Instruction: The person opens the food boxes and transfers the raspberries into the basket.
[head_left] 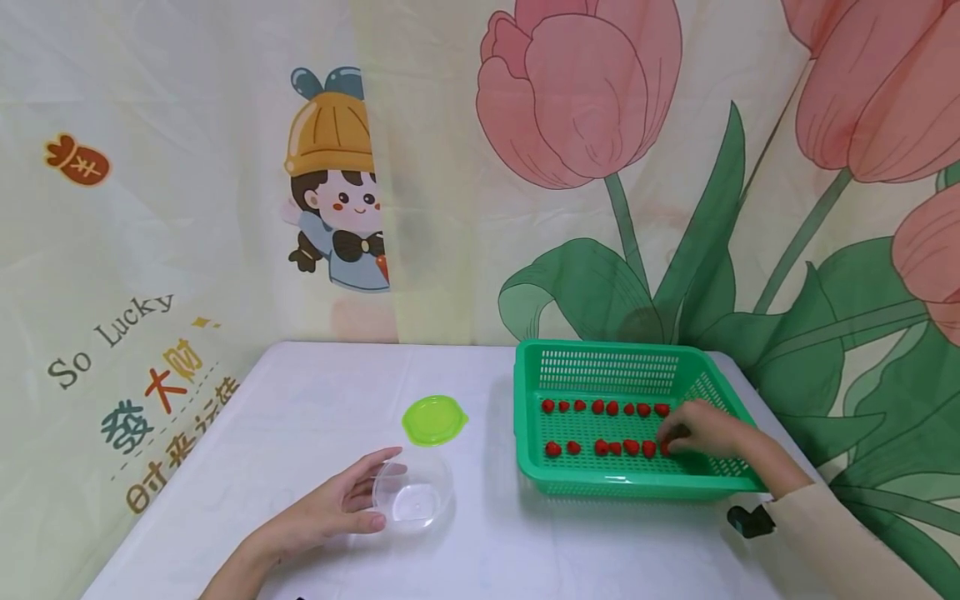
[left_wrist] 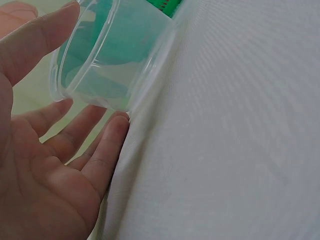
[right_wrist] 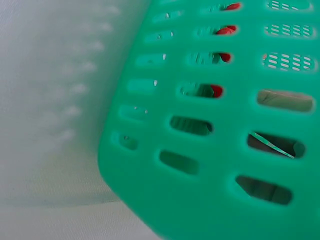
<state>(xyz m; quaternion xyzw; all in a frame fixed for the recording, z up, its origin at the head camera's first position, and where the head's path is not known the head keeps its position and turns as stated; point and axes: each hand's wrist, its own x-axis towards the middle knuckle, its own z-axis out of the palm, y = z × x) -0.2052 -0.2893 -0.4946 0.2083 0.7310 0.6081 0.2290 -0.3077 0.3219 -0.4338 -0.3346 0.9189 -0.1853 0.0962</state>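
Note:
My left hand (head_left: 326,512) stands beside a clear plastic cup (head_left: 414,498), its thumb and fingers spread along the cup's near side. In the left wrist view, the fairly straight fingers (left_wrist: 102,155) lie close to the cup (left_wrist: 117,55), and the thumb is by its rim. Inside a green slotted basket (head_left: 637,483), my right hand (head_left: 705,429) reaches down and pinches a red berry (head_left: 665,448) at the right end of the front row. The fingertips partly cover that berry. The right wrist view shows the basket wall (right_wrist: 210,145), with the hand mostly hidden behind it.
Two rows of small red berries (head_left: 631,447) lie in the basket. A bright green lid (head_left: 435,420) rests on the white-covered table (head_left: 330,400) behind the cup. A printed curtain (head_left: 435,167) hangs at the table's back. A black object (head_left: 750,522) sits by the right sleeve.

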